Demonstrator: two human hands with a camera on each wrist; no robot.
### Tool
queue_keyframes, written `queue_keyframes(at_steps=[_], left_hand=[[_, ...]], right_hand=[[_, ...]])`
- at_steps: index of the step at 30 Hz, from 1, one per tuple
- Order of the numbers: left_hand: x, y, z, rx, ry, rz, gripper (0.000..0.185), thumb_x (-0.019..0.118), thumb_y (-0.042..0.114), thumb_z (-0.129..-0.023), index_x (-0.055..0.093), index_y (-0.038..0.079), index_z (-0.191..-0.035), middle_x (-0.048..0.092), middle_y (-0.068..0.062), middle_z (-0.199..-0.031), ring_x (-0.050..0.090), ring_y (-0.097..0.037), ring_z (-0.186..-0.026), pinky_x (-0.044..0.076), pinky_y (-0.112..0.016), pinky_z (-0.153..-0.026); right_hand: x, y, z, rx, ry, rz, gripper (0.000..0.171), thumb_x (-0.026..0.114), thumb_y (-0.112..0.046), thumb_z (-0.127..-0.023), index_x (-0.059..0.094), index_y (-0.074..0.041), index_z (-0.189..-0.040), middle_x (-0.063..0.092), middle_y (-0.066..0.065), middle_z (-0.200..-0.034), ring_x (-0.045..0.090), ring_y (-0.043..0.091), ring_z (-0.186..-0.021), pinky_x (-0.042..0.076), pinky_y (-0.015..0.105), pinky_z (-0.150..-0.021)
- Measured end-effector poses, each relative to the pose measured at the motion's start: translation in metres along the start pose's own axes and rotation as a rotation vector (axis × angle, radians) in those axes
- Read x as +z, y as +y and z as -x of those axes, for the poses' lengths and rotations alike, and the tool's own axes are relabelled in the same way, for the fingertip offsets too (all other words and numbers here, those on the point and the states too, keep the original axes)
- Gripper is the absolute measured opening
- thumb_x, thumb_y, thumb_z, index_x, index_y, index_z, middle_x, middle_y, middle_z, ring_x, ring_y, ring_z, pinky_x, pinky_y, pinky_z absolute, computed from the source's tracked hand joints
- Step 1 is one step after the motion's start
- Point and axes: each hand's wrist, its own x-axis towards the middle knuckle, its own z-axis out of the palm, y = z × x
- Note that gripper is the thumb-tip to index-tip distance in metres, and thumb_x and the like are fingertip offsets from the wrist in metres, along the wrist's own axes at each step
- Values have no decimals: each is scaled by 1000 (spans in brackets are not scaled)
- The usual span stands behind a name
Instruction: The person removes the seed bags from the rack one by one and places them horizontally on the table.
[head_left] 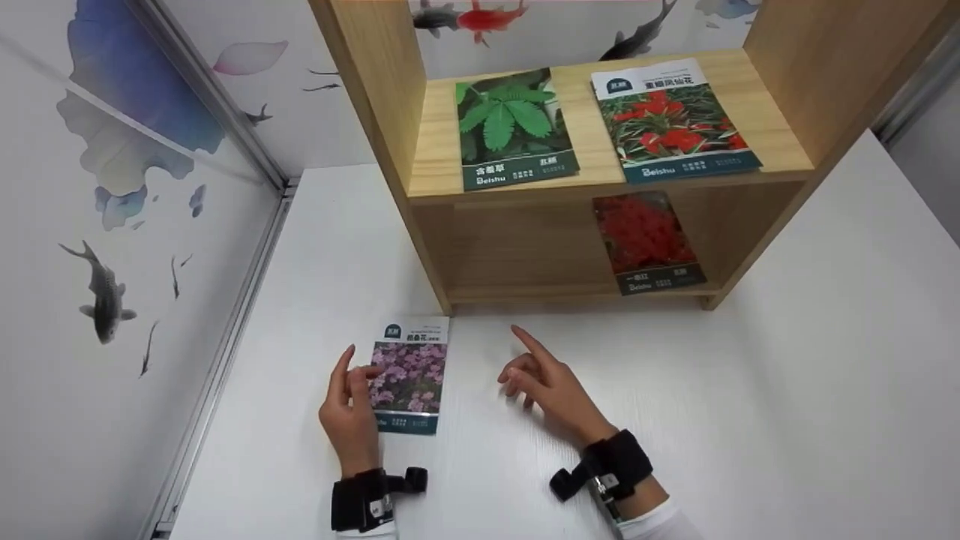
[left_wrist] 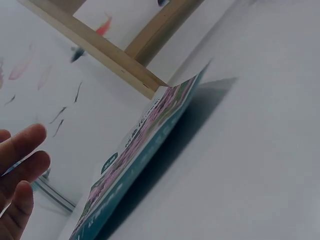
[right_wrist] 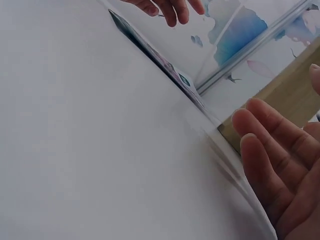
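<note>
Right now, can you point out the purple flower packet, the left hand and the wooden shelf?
purple flower packet (head_left: 411, 375), head view, on its flower picture.
left hand (head_left: 348, 409), head view, on the back of the hand.
wooden shelf (head_left: 439, 142), head view, on bare upper board.

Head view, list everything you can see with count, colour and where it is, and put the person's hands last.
Purple-flower seed packet: one, purple picture with teal band, flat on the table before the shelf.
Green-leaf seed packet: one, green, upper shelf board, left.
Red-flower seed packets: two, red with teal bands; one upper board right, one lower board.
Wooden shelf: one, light wood, on the table.
Table: one, white.
Wall panels: white with painted fish.
Left hand: touches the purple packet's left edge.
Right hand: beside that packet, index finger extended, holds nothing.
</note>
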Motion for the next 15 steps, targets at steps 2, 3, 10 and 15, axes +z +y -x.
queue_keyframes(at_steps=[2, 3, 10, 15], left_hand=[[1, 1, 2, 7, 12, 7, 34, 44, 33, -93, 48, 36, -127, 65, 10, -88, 56, -12, -88, 36, -28, -77], [2, 2, 4, 7, 16, 12, 33, 44, 32, -94, 48, 36, -127, 65, 11, -88, 56, -12, -88, 36, -29, -79], [13, 11, 10, -7, -5, 97, 32, 44, 28, -94, 51, 31, -125, 65, 4, -87, 56, -12, -90, 33, -37, -94], [20, 17, 14, -11, -12, 147, 31, 44, 26, -94, 53, 26, -124, 65, 1, -86, 57, -14, -89, 34, -29, -92]], right_hand=[[-9, 1, 6, 0, 20, -8, 59, 46, -13, -93, 16, -16, -144, 60, 18, -97, 58, 36, -79, 50, 41, -58], [-14, 2, 9, 3, 31, -13, 60, 46, -13, -94, 14, -15, -144, 60, 18, -97, 58, 36, -79, 49, 42, -58], [-40, 3, 24, 16, 101, -5, 61, 46, -14, -94, 11, -10, -144, 60, 17, -96, 59, 36, -79, 49, 43, -59], [-57, 2, 35, 53, 175, 12, 61, 46, -17, -94, 12, -10, -144, 61, 17, -95, 59, 35, -78, 49, 42, -59]])
